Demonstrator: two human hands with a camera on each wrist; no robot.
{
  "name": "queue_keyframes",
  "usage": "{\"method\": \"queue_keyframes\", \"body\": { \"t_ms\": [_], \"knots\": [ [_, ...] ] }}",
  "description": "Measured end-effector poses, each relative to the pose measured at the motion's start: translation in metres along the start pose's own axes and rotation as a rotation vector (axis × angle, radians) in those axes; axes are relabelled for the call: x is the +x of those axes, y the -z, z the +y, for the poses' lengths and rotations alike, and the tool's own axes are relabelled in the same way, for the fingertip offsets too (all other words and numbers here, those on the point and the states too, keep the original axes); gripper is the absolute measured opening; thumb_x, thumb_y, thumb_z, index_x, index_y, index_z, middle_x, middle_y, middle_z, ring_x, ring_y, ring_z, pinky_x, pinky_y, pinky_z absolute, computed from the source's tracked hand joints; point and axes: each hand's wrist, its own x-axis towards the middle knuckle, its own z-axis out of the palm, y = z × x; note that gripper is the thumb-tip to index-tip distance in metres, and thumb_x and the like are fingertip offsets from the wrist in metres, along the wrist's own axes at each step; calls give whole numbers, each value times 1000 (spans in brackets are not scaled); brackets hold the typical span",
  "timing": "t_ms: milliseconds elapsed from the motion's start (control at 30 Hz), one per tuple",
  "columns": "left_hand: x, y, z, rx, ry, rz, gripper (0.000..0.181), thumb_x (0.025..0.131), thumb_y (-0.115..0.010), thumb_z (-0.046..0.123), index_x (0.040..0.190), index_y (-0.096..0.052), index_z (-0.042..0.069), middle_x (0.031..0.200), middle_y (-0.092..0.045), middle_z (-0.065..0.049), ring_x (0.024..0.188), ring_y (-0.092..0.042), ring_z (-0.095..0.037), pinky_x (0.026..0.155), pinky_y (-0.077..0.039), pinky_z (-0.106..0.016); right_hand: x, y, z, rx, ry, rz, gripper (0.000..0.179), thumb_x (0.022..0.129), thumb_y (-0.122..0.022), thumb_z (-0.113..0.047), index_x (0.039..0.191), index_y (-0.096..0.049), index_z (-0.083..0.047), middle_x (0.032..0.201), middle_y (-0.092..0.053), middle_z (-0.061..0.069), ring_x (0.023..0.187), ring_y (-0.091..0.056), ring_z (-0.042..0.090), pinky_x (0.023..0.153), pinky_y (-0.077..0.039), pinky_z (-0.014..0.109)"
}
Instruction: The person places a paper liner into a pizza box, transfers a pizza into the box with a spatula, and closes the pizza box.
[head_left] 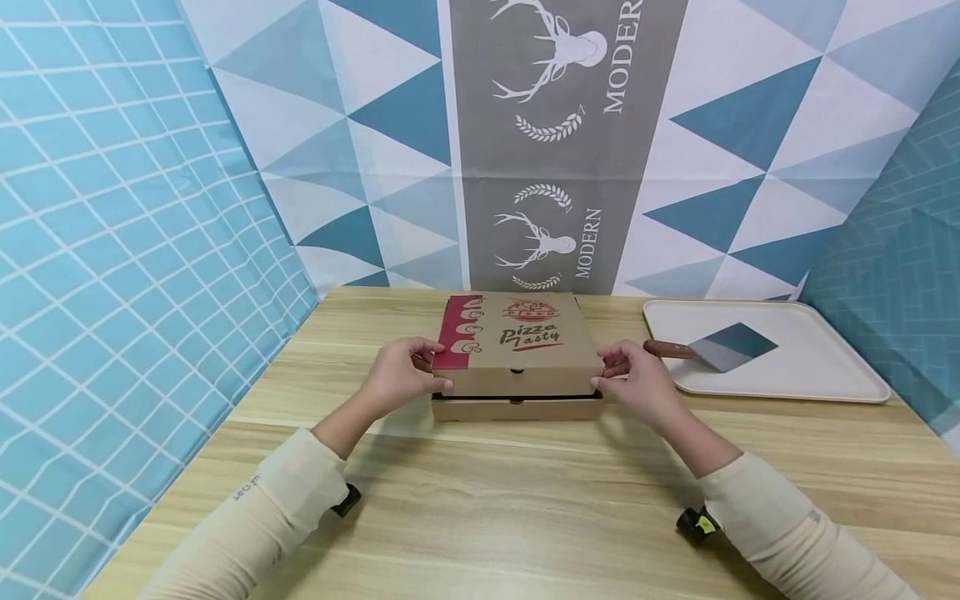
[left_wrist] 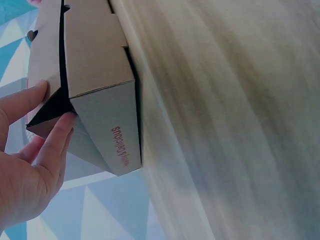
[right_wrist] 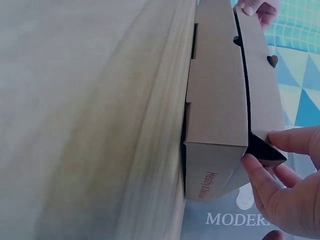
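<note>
A cardboard pizza box (head_left: 517, 408) rests on the table, its brown lid (head_left: 551, 354) printed "Pizza Tasty" with a red band on the left. The lid's front is slightly raised, leaving a dark gap above the base. At the front left corner my left hand (head_left: 401, 375) pinches the lid, thumb on the front flap and fingers at the side. My right hand (head_left: 641, 379) pinches the opposite front corner the same way. Both wrist views show a folded side flap (left_wrist: 45, 127) sticking out by the fingers. What lies inside the box is hidden.
To the right, a white tray (head_left: 817, 375) holds a pizza server (head_left: 731, 346), a flat metal blade whose wooden handle reaches over the tray's left rim near my right hand. A patterned backdrop (head_left: 397, 150) stands behind the wooden table (head_left: 487, 517); blue tiled sheeting (head_left: 112, 225) borders the left.
</note>
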Motion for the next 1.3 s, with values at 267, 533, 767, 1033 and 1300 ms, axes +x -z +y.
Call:
{"method": "queue_keyframes", "body": {
  "t_ms": [267, 533, 767, 1033, 1300],
  "knots": [
    [-2, -4, -1, 63, -40, 8, 54, 69, -90, 17, 115, -66, 2, 90, -65, -6, 81, -64, -19, 68, -54, -31, -1, -1, 1, -25, 44, 7, 31, 84, -74, -3, 111, -61, 5, 103, -66, 18, 93, -66, 31, 73, -55, 34],
    [-5, -8, 1, 188, -98, 32, 40, 69, -91, 17, 101, -70, 5, 88, -62, -4, 78, -61, -16, 67, -52, -31, -2, -3, 1, -59, 75, 6, 24, 83, -73, 0, 104, -63, 7, 97, -67, 17, 88, -67, 30, 70, -55, 34],
    [-8, -10, 5, 267, -120, 52, 41, 68, -91, 17, 102, -72, 3, 91, -59, -5, 82, -61, -18, 72, -53, -33, -2, -4, 1, -115, 122, -6, 20, 82, -71, 4, 99, -62, 8, 94, -66, 17, 87, -67, 31, 74, -55, 40],
    [-12, -11, 9, 378, -221, 69, 39, 73, -88, 21, 105, -74, 3, 107, -63, -10, 95, -62, -25, 81, -54, -39, -1, -1, -3, -352, 344, 6, 17, 80, -76, 0, 96, -70, -1, 99, -64, 15, 88, -65, 29, 76, -54, 44],
    [-15, -14, 21, 516, -455, -48, 49, 78, -84, 23, 122, -68, 8, 134, -57, -16, 122, -54, -33, 98, -46, -47, 1, 1, -9, -522, 641, -91, 41, 79, -80, -4, 117, -67, 2, 126, -59, 23, 115, -55, 41, 94, -45, 54]
  ]
}}
